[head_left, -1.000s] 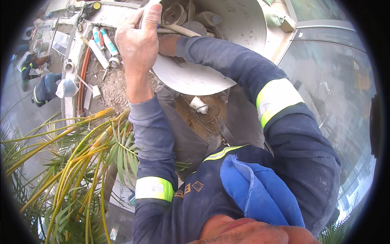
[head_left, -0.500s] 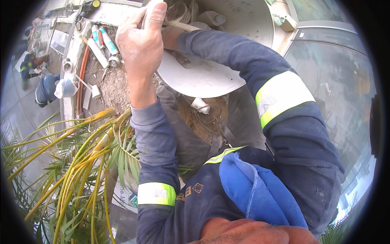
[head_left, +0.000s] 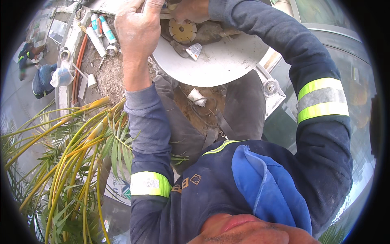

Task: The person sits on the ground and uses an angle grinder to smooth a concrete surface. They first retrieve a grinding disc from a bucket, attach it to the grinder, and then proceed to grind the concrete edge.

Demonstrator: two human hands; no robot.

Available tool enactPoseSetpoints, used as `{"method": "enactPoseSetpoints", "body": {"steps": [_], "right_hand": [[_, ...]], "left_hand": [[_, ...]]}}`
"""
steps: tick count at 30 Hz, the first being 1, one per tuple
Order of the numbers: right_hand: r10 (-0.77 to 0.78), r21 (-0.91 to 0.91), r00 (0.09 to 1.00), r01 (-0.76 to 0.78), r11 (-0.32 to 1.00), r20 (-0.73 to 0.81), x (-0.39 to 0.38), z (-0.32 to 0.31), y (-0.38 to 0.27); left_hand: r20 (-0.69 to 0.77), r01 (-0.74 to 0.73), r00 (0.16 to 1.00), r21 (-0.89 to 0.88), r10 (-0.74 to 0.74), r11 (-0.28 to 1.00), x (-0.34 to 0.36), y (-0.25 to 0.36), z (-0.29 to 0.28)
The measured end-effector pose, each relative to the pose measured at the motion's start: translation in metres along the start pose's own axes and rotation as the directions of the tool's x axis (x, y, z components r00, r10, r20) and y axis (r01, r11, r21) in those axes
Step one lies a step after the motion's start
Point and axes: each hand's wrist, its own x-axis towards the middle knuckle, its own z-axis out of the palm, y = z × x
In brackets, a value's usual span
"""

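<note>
My left hand (head_left: 137, 34) is raised at the top edge, its fingers bent and its thumb up. Whatever those fingers close on is hidden or cut off by the picture's edge. Farther right, my right hand (head_left: 191, 11) reaches over a wide white tub (head_left: 211, 75), with its bent fingers on the upper edge of a yellowish cutting disc (head_left: 183, 32). The disc has a notched rim and a round centre hole, its face turned toward me. Below it in the tub lie a dark curved piece (head_left: 178, 49) and a white printed tag (head_left: 194, 51).
Sealant tubes (head_left: 101, 37) and a tape roll (head_left: 65, 54) lie to the left, by an orange hose (head_left: 80, 59). Palm fronds (head_left: 77, 154) spread at lower left. A crumpled white piece (head_left: 197, 97) lies between my legs. Another person (head_left: 30, 59) is at far left.
My right hand has moved right and up, and my right elbow has swung outward. The cutting disc and the white tag have come into sight. My left hand has shifted slightly upward.
</note>
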Motion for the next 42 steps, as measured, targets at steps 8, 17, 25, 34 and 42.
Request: {"method": "enactPoseSetpoints", "body": {"steps": [8,17,25,34,42], "right_hand": [[0.483,-0.237,0.868,-0.448,0.862,0.117,0.037,0.047,-0.003],[0.427,-0.489,0.882,-0.467,0.737,-0.199,0.041,0.122,-0.002],[0.262,-0.516,0.921,-0.380,0.767,-0.289,0.035,0.130,-0.006],[0.515,0.298,0.670,-0.421,0.857,-0.535,-0.016,-0.030,-0.065],[0.914,0.910,0.024,-0.080,0.407,-0.406,-0.150,0.027,-0.126]], "left_hand": [[0.191,0.185,0.973,-0.292,-0.132,0.939,-0.003,0.018,0.000],[0.028,-0.039,0.999,-0.038,0.040,0.999,-0.001,0.007,-0.001],[-0.085,-0.123,0.990,-0.194,0.108,0.973,0.012,-0.001,0.000],[0.024,0.294,0.956,-0.150,-0.293,0.944,0.043,-0.083,-0.048],[-0.015,0.354,0.921,-0.384,-0.388,0.853,0.047,-0.212,-0.086]]}}
